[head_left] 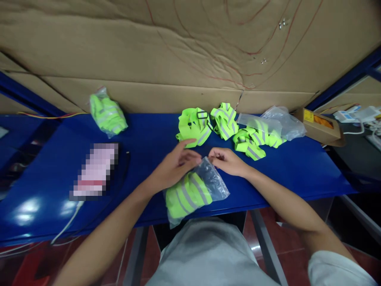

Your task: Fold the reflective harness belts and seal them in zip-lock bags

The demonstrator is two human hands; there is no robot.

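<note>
A clear zip bag (218, 183) with a folded neon-yellow reflective strap (188, 194) inside lies at the table's front edge, its mouth towards the upper right. My right hand (226, 161) pinches the bag's upper corner between curled fingers. On the bag's left side, my left hand (172, 167) rests against the plastic, its thumb raised apart from loosely bent fingers. Beyond my hands sit loose neon-yellow reflective straps: one with black buckles (193, 125), a bundled one (224, 121), and more (253, 143) to the right, partly under clear plastic.
Empty-looking clear bags (282, 121) lie beside an open cardboard box (318, 125) at the back right. A filled bag (107, 113) leans at the back left. A phone (97, 169) with a white cable (67, 222) is on the blue table (143, 139). Cardboard (133, 47) walls the back.
</note>
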